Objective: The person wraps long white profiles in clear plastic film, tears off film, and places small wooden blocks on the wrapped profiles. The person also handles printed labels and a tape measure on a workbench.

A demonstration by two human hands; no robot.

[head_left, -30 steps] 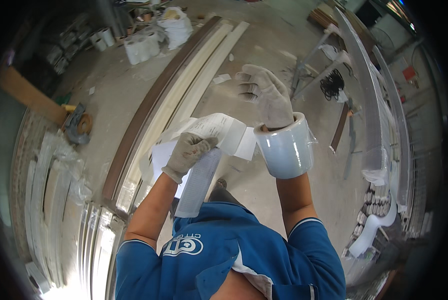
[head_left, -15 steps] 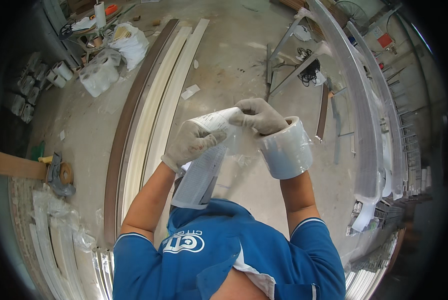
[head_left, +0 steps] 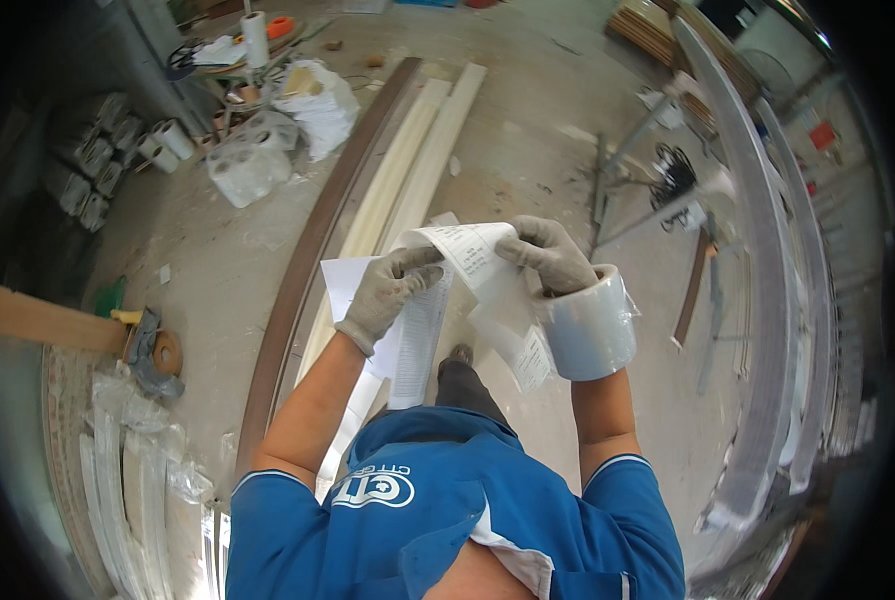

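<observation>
Two grey knit-gloved hands, left hand [head_left: 388,295] and right hand [head_left: 551,255], both pinch thin printed paper sheets [head_left: 463,262] at chest height, one glossy film roll [head_left: 590,328] ringing the right wrist, above three curved floor mouldings [head_left: 368,215].

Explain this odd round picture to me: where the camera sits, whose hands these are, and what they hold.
The camera sits on a person's head and looks down, and its wide lens bends straight edges. Both hands wear grey knit gloves. The left hand and the right hand together grip white printed paper sheets with their fingers. A wide roll of clear plastic tape sits around the right wrist. Below lies a dusty concrete floor with long curved cream and brown mouldings.
</observation>
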